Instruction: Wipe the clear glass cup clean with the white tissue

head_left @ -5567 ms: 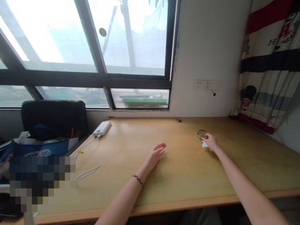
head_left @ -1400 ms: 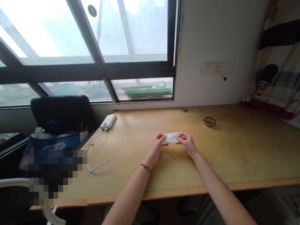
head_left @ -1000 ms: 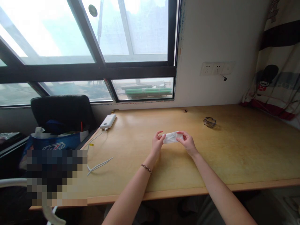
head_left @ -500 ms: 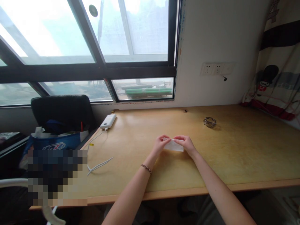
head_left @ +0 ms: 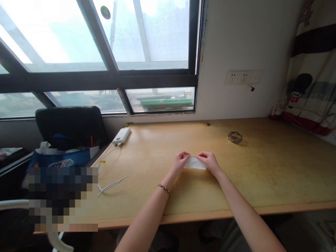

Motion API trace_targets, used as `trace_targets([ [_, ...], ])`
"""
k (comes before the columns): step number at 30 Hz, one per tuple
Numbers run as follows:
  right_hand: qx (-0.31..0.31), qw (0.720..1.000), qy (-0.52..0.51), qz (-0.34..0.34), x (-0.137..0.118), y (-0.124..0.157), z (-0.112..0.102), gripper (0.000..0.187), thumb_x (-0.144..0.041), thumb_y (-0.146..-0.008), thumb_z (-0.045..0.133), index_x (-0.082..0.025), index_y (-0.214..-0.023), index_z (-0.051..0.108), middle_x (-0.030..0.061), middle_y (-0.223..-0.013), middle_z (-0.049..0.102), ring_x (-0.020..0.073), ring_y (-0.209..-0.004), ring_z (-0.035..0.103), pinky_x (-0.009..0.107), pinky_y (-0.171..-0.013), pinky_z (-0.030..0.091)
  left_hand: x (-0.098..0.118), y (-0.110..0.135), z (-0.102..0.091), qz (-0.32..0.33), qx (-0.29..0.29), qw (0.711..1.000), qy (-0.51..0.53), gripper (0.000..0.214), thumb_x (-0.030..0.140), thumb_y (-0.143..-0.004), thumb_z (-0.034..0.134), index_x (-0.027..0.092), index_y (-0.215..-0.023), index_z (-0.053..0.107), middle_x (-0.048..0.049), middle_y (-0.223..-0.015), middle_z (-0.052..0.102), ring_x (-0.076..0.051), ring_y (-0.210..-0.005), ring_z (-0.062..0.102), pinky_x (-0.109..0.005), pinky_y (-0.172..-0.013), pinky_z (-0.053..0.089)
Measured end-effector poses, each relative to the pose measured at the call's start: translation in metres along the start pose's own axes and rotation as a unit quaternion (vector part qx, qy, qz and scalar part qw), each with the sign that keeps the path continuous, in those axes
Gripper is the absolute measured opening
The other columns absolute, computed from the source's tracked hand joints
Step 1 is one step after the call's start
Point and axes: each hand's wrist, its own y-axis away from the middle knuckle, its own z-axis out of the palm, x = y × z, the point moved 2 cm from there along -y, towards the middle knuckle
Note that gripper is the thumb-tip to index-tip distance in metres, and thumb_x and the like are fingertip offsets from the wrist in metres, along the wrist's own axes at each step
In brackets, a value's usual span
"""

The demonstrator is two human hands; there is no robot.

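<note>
A small white piece of paper (head_left: 195, 163), possibly a tissue, is stretched between my two hands just over the wooden table. My left hand (head_left: 180, 161) pinches its upper left corner, thumb against fingers. On the other side, my right hand (head_left: 208, 161) is closed on the upper right part. The lower edge of the paper hangs free toward me, and its surface looks lightly creased. A braided bracelet (head_left: 164, 189) circles my left wrist.
The wooden table (head_left: 147, 196) stretches under my hands to the wall. A coiled dark ring-shaped object (head_left: 235, 137) lies at the back right. On the left edge sits a white power bank (head_left: 121, 136) with a white cable (head_left: 112, 184). A blue bag (head_left: 63, 159) stands beyond.
My fingertips have moved slightly apart along the paper's top edge, showing more of it between them. The paper now looks flatter. The things on the table stay where they were.
</note>
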Motion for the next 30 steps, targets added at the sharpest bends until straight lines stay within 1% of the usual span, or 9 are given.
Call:
trace_targets([
  [4, 0.033, 0.999, -0.037, 0.012, 0.007, -0.003, -0.005, 0.027, -0.041, -0.061, 0.061, -0.014, -0.065, 0.060, 0.0005, -0.056, 0.058, 0.0117, -0.050, 0.050, 0.022, -0.047, 0.036, -0.004, -0.004, -0.004, -0.009, 0.045, 0.999, 0.021, 0.029, 0.039, -0.063, 0.059, 0.011, -0.069, 0.061, 0.0002, -0.056, 0.054, -0.008, -0.050, 0.044, -0.018, -0.045, 0.030],
  [6, 0.049, 0.998, -0.030, 0.012, 0.008, -0.004, -0.006, 0.028, -0.043, -0.063, 0.059, -0.015, -0.066, 0.058, 0.0011, -0.057, 0.058, 0.0122, -0.050, 0.049, 0.022, -0.046, 0.037, -0.006, -0.005, -0.004, -0.009, 0.049, 0.998, 0.030, 0.029, 0.040, -0.063, 0.058, 0.011, -0.070, 0.061, 0.0000, -0.057, 0.054, -0.008, -0.050, 0.044, -0.018, -0.045, 0.030],
  [8, 0.080, 0.997, 0.013, -0.005, 0.008, -0.004, -0.007, 0.029, -0.045, -0.066, 0.056, -0.016, -0.066, 0.056, 0.0026, -0.060, 0.059, 0.0137, -0.053, 0.051, 0.023, -0.048, 0.038, -0.007, -0.005, -0.003, -0.004, 0.043, 0.998, 0.034, 0.030, 0.040, -0.064, 0.058, 0.011, -0.071, 0.061, -0.0002, -0.057, 0.055, -0.008, -0.050, 0.045, -0.018, -0.045, 0.031],
  [11, 0.128, 0.983, 0.120, -0.047, 0.005, -0.002, -0.007, 0.029, -0.045, -0.073, 0.047, -0.017, -0.066, 0.052, 0.0033, -0.061, 0.057, 0.0145, -0.054, 0.052, 0.023, -0.049, 0.038, -0.008, -0.004, -0.001, -0.001, 0.038, 0.999, 0.036, 0.030, 0.040, -0.064, 0.058, 0.011, -0.072, 0.061, -0.0002, -0.057, 0.054, -0.008, -0.050, 0.045, -0.017, -0.044, 0.031],
  [13, 0.134, 0.974, 0.170, -0.061, 0.004, 0.000, -0.006, 0.027, -0.042, -0.078, 0.041, -0.018, -0.069, 0.049, 0.0014, -0.058, 0.054, 0.0128, -0.047, 0.049, 0.021, -0.044, 0.035, -0.008, -0.004, 0.000, -0.003, 0.040, 0.998, 0.041, 0.031, 0.040, -0.065, 0.058, 0.011, -0.072, 0.061, 0.0000, -0.056, 0.054, -0.007, -0.048, 0.044, -0.017, -0.043, 0.032],
  [16, 0.131, 0.970, 0.190, -0.071, 0.001, 0.003, -0.004, 0.024, -0.039, -0.081, 0.036, -0.019, -0.073, 0.046, -0.0005, -0.056, 0.051, 0.0105, -0.041, 0.046, 0.020, -0.039, 0.032, -0.006, -0.003, 0.001, -0.008, 0.036, 0.998, 0.059, 0.030, 0.041, -0.065, 0.058, 0.011, -0.074, 0.060, -0.0001, -0.056, 0.055, -0.008, -0.048, 0.047, -0.017, -0.042, 0.036],
  [21, 0.128, 0.980, 0.137, -0.062, 0.000, 0.004, -0.005, 0.023, -0.041, -0.079, 0.039, -0.020, -0.072, 0.046, -0.0014, -0.056, 0.051, 0.0095, -0.037, 0.045, 0.019, -0.033, 0.031, 0.000, 0.000, 0.001, 0.000, 0.045, 0.995, 0.088, 0.031, 0.040, -0.065, 0.059, 0.012, -0.077, 0.058, -0.0006, -0.058, 0.057, -0.010, -0.047, 0.051, -0.022, -0.040, 0.044],
  [24, 0.128, 0.988, 0.079, -0.036, 0.001, 0.001, -0.006, 0.025, -0.044, -0.076, 0.044, -0.020, -0.072, 0.047, -0.0015, -0.056, 0.052, 0.0097, -0.036, 0.045, 0.019, -0.029, 0.030, 0.003, 0.002, 0.000, 0.023, 0.060, 0.995, 0.078, 0.032, 0.040, -0.065, 0.059, 0.012, -0.079, 0.059, -0.0006, -0.058, 0.057, -0.009, -0.046, 0.049, -0.019, -0.036, 0.042],
  [30, 0.141, 0.990, 0.005, -0.019, 0.004, -0.001, -0.007, 0.027, -0.046, -0.072, 0.050, -0.019, -0.071, 0.049, -0.0023, -0.055, 0.052, 0.0084, -0.033, 0.042, 0.019, -0.028, 0.031, 0.006, 0.004, -0.001, 0.045, 0.095, 0.992, 0.069, 0.030, 0.039, -0.066, 0.059, 0.012, -0.080, 0.059, -0.0002, -0.058, 0.056, -0.006, -0.044, 0.045, -0.015, -0.033, 0.036],
])
